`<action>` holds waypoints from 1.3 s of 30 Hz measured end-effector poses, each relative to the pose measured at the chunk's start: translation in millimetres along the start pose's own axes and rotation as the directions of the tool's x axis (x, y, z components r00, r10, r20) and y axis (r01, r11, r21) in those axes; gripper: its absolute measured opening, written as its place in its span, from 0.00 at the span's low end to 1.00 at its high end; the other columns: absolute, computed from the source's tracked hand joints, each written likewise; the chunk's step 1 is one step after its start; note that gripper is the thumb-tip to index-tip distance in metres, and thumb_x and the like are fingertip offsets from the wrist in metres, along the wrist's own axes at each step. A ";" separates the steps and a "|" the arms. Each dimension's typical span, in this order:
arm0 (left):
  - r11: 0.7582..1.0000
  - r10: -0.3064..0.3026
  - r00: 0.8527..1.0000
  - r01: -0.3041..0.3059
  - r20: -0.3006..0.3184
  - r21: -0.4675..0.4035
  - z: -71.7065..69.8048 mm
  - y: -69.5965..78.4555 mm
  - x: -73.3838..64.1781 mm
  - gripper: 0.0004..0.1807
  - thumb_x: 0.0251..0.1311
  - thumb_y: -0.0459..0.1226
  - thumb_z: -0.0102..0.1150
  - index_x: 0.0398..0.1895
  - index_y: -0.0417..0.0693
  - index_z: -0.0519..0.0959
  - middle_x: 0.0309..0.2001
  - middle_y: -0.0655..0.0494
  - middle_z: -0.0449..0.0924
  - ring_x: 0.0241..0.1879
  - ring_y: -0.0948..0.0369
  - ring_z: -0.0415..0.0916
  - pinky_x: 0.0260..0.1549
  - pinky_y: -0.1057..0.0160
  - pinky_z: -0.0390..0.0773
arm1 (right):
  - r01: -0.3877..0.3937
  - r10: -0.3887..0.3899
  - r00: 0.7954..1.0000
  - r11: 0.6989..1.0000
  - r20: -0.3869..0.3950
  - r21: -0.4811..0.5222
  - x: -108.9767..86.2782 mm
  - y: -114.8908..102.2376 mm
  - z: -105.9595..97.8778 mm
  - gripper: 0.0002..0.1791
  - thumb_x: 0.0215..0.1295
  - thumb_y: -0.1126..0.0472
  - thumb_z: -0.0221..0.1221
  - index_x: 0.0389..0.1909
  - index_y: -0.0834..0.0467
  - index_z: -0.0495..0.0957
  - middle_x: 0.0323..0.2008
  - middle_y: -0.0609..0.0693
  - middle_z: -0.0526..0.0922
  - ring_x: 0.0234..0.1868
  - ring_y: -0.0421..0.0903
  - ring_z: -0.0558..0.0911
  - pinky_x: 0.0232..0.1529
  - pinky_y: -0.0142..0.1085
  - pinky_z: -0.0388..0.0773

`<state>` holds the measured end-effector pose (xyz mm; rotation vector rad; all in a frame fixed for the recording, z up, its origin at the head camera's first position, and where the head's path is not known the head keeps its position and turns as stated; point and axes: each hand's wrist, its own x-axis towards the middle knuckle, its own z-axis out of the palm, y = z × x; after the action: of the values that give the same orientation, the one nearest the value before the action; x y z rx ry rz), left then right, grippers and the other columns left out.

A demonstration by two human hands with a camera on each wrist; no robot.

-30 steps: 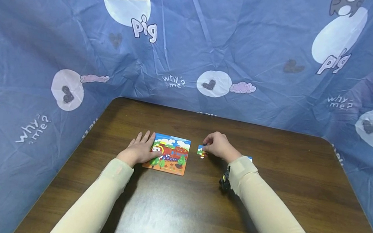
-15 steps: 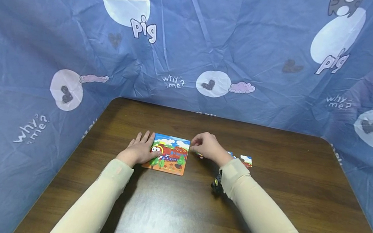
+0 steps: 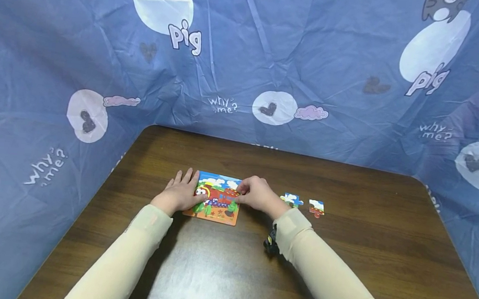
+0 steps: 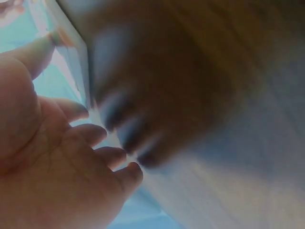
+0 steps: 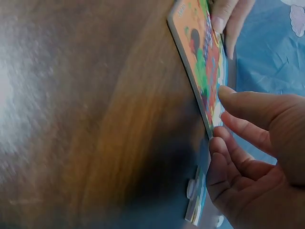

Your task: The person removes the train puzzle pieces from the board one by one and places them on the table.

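the puzzle board (image 3: 220, 214) was touched by the left hand (image 3: 178, 194), fingers spread straight, and overlapped by the right hand (image 3: 258, 194), fingers bent, any hold undiscernible; rightward of these, loose pieces (image 3: 292, 200) were seen.

On the table (image 3: 366, 229), I see the puzzle (image 3: 217, 201) left of the loose pieces (image 3: 293, 200). The left hand (image 3: 177, 194) lies over its left edge, the right hand (image 3: 257, 194) at its right.

You face a brown wood-grain table (image 3: 234, 250), glare (image 3: 209, 281) whitening its near part, with creased blue printed cloth (image 3: 331, 52) walling three sides.
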<state>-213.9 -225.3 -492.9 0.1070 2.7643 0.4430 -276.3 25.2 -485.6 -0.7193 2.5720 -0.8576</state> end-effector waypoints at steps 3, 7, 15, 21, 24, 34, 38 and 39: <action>0.999 0.020 1.000 -0.020 -0.019 0.034 1.4 6.5 -1.2 0.46 0.76 0.57 0.45 0.82 0.39 0.43 0.80 0.35 0.36 0.76 0.35 0.33 0.71 0.37 0.42 | 0.013 -0.013 1.000 1.000 0.016 -0.026 -0.4 -2.7 1.5 0.13 0.61 0.58 0.74 0.44 0.59 0.87 0.35 0.45 0.84 0.38 0.43 0.79 0.42 0.39 0.78; 0.995 0.067 0.997 -0.064 -0.031 0.081 5.1 20.3 -1.8 0.46 0.76 0.58 0.46 0.82 0.38 0.45 0.80 0.35 0.37 0.77 0.37 0.35 0.71 0.38 0.44 | 0.026 -0.025 1.000 0.997 0.011 -0.072 -0.2 -5.2 2.4 0.15 0.60 0.57 0.75 0.45 0.59 0.87 0.37 0.46 0.85 0.41 0.44 0.81 0.47 0.40 0.78; 0.989 0.082 0.997 -0.082 0.010 0.121 15.6 47.7 -6.5 0.51 0.72 0.64 0.46 0.82 0.38 0.46 0.81 0.40 0.40 0.78 0.41 0.36 0.72 0.43 0.44 | 0.023 -0.023 1.000 0.992 0.001 -0.126 0.4 -10.1 5.3 0.19 0.55 0.56 0.78 0.44 0.62 0.86 0.38 0.49 0.86 0.42 0.45 0.82 0.49 0.41 0.79; 0.991 0.048 0.998 -0.051 0.030 0.124 18.9 51.5 -7.7 0.51 0.72 0.64 0.44 0.82 0.39 0.45 0.81 0.42 0.39 0.78 0.42 0.35 0.73 0.45 0.42 | 0.009 -0.010 1.000 0.986 -0.004 -0.165 1.1 -12.5 4.8 0.22 0.52 0.55 0.79 0.44 0.63 0.86 0.39 0.50 0.86 0.43 0.47 0.82 0.50 0.42 0.79; 0.991 0.047 0.998 -0.051 0.035 0.121 19.0 51.6 -7.1 0.51 0.72 0.65 0.44 0.82 0.40 0.44 0.81 0.42 0.38 0.78 0.42 0.34 0.73 0.45 0.42 | -0.012 0.011 1.000 0.985 -0.007 -0.172 0.8 -12.5 4.3 0.22 0.51 0.54 0.80 0.42 0.62 0.86 0.39 0.50 0.85 0.44 0.47 0.81 0.50 0.42 0.78; 0.990 0.043 0.998 -0.048 0.045 0.131 19.7 50.6 -6.8 0.52 0.71 0.66 0.43 0.83 0.42 0.43 0.81 0.42 0.37 0.78 0.42 0.34 0.73 0.45 0.41 | -0.019 0.017 1.000 0.985 -0.011 -0.174 0.6 -13.7 5.9 0.20 0.50 0.55 0.80 0.38 0.60 0.85 0.34 0.48 0.84 0.38 0.45 0.79 0.45 0.41 0.77; 0.990 0.045 0.998 -0.050 0.040 0.132 20.4 50.6 -6.6 0.52 0.71 0.66 0.43 0.83 0.42 0.43 0.81 0.43 0.37 0.78 0.43 0.34 0.73 0.46 0.41 | -0.030 0.030 1.000 0.985 -0.006 -0.170 1.2 -13.8 6.3 0.19 0.51 0.56 0.80 0.37 0.60 0.84 0.33 0.47 0.82 0.36 0.45 0.78 0.42 0.40 0.77; 0.990 0.046 0.998 -0.051 0.039 0.131 20.4 50.7 -6.7 0.51 0.71 0.66 0.43 0.82 0.42 0.44 0.81 0.43 0.38 0.78 0.43 0.34 0.73 0.45 0.41 | -0.037 0.037 0.999 0.986 -0.004 -0.163 1.3 -13.9 6.3 0.18 0.52 0.56 0.79 0.37 0.60 0.83 0.32 0.47 0.81 0.35 0.45 0.77 0.41 0.40 0.77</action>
<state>-199.6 -172.1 -492.9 0.2126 2.7589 0.2670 -269.5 12.0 -481.8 -0.7141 2.6703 -0.6416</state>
